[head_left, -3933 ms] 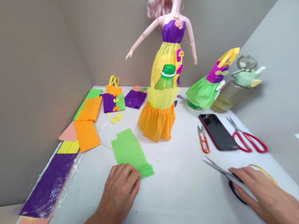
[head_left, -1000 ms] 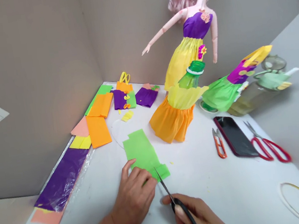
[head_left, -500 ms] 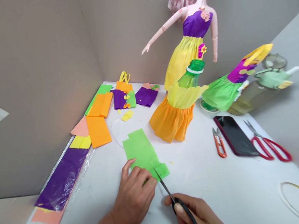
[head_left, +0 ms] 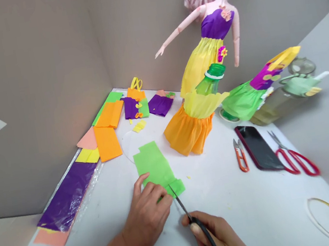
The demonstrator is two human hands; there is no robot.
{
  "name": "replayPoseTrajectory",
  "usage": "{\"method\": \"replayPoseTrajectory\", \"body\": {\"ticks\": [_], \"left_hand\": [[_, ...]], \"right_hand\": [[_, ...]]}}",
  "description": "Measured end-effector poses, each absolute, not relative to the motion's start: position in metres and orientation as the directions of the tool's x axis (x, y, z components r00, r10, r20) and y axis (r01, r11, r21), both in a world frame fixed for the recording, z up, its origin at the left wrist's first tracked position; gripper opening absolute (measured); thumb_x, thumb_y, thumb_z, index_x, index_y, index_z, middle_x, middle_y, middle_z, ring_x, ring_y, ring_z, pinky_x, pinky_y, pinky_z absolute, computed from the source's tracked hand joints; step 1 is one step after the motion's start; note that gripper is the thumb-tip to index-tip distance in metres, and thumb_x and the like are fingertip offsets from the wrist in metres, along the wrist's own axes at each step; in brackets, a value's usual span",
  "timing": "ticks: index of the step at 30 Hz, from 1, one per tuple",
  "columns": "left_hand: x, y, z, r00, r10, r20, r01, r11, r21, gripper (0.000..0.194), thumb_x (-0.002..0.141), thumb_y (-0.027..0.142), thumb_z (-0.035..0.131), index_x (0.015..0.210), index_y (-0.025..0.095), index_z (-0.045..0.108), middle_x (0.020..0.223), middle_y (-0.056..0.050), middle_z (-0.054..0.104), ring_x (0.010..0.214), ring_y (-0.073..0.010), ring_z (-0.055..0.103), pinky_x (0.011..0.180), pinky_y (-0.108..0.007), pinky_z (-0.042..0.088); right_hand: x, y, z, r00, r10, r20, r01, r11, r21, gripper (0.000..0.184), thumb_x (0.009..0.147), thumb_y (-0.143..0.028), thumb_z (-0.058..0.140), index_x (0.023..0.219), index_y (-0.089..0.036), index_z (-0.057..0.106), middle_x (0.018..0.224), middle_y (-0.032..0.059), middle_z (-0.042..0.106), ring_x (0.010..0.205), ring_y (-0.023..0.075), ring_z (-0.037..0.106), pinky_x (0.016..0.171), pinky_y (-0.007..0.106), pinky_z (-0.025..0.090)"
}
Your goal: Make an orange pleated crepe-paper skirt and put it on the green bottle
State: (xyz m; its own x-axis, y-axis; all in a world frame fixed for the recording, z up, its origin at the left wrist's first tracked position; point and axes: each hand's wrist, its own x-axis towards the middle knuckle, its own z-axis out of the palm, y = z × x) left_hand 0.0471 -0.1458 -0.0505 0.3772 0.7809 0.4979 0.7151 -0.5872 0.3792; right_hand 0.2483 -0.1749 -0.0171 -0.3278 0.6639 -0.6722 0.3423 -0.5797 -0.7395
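Observation:
A piece of light green crepe paper (head_left: 152,161) lies on the white table, notched at its corners. My left hand (head_left: 149,214) is closed over its lower edge with bent fingers, pressing and gripping it. The thumb is mostly hidden. Black-handled scissors (head_left: 208,236) sit in my right hand (head_left: 224,236), with the thumb on the handle. Their narrow blades point up and left, and the tip meets the small folded flap at the paper's lower right, close to my left fingertips. Whether the blades are parted I cannot tell.
Beyond the paper stands a green bottle (head_left: 211,80) in a yellow and orange paper skirt, before a doll (head_left: 214,27). Orange thread snips (head_left: 241,156), a phone (head_left: 257,147) and red scissors (head_left: 297,160) lie right. Folded orange paper (head_left: 108,143) and purple sheets (head_left: 70,196) lie left.
The whole view has shifted very slightly. My hands, the green crepe paper and the scissors keep almost the same positions relative to each other.

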Motion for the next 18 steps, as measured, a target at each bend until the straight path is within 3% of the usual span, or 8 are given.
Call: {"method": "replayPoseTrajectory", "body": {"ticks": [13, 18], "left_hand": [[0.0476, -0.1448, -0.0474, 0.389, 0.768, 0.508, 0.705, -0.603, 0.373, 0.024, 0.095, 0.006, 0.047, 0.078, 0.019, 0.059, 0.074, 0.001, 0.06, 0.074, -0.0156, 0.05, 0.11, -0.048, 0.031], [0.0464, -0.1452, -0.0502, 0.39, 0.782, 0.486, 0.7, -0.595, 0.394, 0.022, 0.095, 0.006, 0.048, 0.081, 0.019, 0.06, 0.076, 0.001, 0.061, 0.075, -0.016, 0.051, 0.11, -0.049, 0.03]], "right_hand": [[0.2487, -0.1762, -0.0225, -0.384, 0.697, -0.606, 0.318, -0.516, -0.795, 0.071, 0.078, -0.086, 0.048, 0.089, -0.016, 0.058, 0.053, -0.0088, 0.029, 0.047, 0.0063, 0.025, 0.045, 0.022, 0.02], [0.2487, -0.1782, -0.0179, -0.419, 0.604, -0.678, 0.275, -0.627, -0.729, 0.073, 0.074, -0.088, 0.05, 0.097, -0.018, 0.054, 0.056, -0.0079, 0.04, 0.049, 0.0074, 0.033, 0.046, 0.02, 0.024]]}}
